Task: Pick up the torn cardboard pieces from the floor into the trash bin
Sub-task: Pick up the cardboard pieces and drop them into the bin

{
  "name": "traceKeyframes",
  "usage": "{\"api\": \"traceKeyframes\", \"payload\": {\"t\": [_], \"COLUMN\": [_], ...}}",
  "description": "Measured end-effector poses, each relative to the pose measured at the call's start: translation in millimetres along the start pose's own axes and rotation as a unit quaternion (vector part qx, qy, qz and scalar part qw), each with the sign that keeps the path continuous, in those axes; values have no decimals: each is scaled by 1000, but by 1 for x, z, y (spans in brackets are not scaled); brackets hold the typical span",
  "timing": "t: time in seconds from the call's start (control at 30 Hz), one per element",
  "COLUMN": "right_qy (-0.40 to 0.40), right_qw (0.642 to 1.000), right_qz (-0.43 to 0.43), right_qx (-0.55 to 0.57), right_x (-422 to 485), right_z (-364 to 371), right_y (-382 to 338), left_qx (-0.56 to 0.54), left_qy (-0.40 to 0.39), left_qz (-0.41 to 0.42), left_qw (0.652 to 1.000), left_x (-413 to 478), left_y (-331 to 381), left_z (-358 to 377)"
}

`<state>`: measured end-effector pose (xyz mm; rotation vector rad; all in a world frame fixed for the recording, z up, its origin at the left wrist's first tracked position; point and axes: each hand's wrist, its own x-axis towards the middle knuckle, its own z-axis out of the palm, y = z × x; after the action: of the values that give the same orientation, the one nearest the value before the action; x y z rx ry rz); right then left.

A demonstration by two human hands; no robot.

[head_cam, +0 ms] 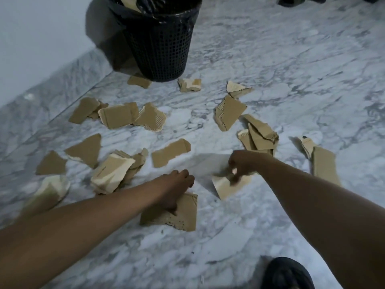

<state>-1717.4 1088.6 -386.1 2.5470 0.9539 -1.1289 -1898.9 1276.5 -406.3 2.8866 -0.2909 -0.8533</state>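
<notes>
Several torn brown cardboard pieces lie scattered over the marble floor (270,59). A black mesh trash bin (158,38) stands at the top, lined with a black bag and holding some cardboard. My left hand (175,186) presses down on a large brown cardboard piece (185,215) near the middle, thumb on its surface. My right hand (241,163) pinches the top edge of a pale cardboard piece (227,185) that rests on the floor. More pieces lie beyond both hands, such as a long strip (170,152) and a folded pile (260,136).
A white wall with a marble skirting (52,84) runs along the left. A black shoe (287,274) shows at the bottom right. A thick pale cardboard stack (110,174) lies left of my left arm. Dark objects (300,0) sit at the top right edge.
</notes>
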Motion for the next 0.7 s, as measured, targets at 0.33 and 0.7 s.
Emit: {"api": "traceKeyframes", "payload": {"t": [0.33,0.7], "right_qy": [220,130], "right_qw": [844,966], "right_qz": [334,-22], "right_qx": [358,224], "right_x": [14,15], "right_z": [5,4], "right_y": [57,-30], "left_qx": [39,-161], "left_qy": [-99,-73], "left_qz": [-39,-56], "left_qw": [994,983], "left_x": [8,-6], "left_y": [1,-8], "left_z": [-1,-12]}}
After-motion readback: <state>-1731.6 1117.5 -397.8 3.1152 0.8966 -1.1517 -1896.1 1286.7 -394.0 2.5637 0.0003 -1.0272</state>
